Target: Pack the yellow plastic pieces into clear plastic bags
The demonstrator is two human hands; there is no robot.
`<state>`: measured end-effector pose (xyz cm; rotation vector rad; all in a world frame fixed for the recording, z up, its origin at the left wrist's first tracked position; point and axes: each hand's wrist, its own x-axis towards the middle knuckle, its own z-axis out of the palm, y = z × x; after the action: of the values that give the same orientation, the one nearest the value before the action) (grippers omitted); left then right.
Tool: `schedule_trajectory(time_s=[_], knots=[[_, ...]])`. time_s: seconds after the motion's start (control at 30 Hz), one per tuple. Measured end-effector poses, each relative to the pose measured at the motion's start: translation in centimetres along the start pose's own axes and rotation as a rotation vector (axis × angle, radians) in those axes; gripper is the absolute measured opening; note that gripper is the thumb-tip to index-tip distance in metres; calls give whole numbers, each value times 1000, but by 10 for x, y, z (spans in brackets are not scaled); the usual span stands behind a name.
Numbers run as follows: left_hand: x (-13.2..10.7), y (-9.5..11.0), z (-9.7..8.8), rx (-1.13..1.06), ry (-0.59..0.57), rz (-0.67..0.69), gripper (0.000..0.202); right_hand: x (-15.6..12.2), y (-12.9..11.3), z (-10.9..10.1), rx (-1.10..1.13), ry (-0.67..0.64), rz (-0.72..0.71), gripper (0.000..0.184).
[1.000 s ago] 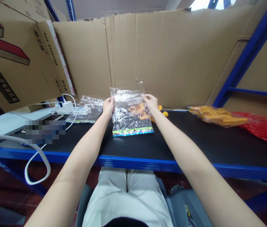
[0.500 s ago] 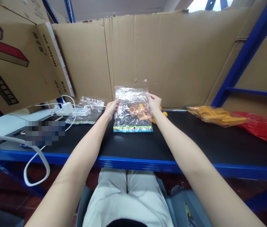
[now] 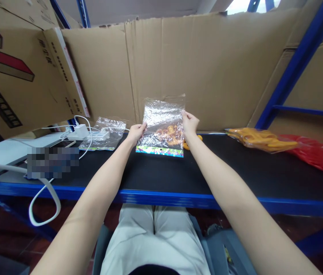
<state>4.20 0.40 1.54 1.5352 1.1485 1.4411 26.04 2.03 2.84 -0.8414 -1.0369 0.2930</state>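
A clear plastic bag (image 3: 161, 110) with a colourful printed strip along its lower edge is held up over the black tabletop (image 3: 161, 173). My left hand (image 3: 136, 133) pinches its left edge, thumb and fingers pressed together. On the opposite edge, higher up, my right hand (image 3: 190, 123) grips the film. Orange balloon-like pieces (image 3: 200, 137) lie on the table behind the bag; most show through the film, and a few stick out past my right wrist. Their exact kind is hard to make out.
Another clear bag (image 3: 101, 143) lies left, near a white power strip (image 3: 100, 134) with chargers and cables (image 3: 57, 202). Rightward are a bag of orange pieces (image 3: 260, 140) and a red bundle (image 3: 318, 156). Cardboard (image 3: 215, 72) walls the back; a blue rail (image 3: 164, 197) edges the front.
Both hands have shifted slightly to the right with the bag, and its printed bottom strip has risen and tilted a little. The orange pieces behind have stayed in place.
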Motion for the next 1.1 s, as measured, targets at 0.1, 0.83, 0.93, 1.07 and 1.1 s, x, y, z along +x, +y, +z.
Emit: schedule_trajectory(time_s=[0.1,0.83,0.93,1.07,1.1], knots=[[1,-1,-1,-83,-32,-25,43,5,2,-3,30,65,23,35],[-7,-4,-1,-71,-272,-331,22,-1,8,-2,-164,-17,146,15],[-6,-3,-4,-93,-326,-362,20,4,4,-6,-182,-8,75,18],[-3,-4,-6,-115,-391,-374,20,9,-4,-11,-194,-19,13,22],[-3,-5,-6,-118,-410,-379,21,10,-6,-13,-194,-44,-7,22]])
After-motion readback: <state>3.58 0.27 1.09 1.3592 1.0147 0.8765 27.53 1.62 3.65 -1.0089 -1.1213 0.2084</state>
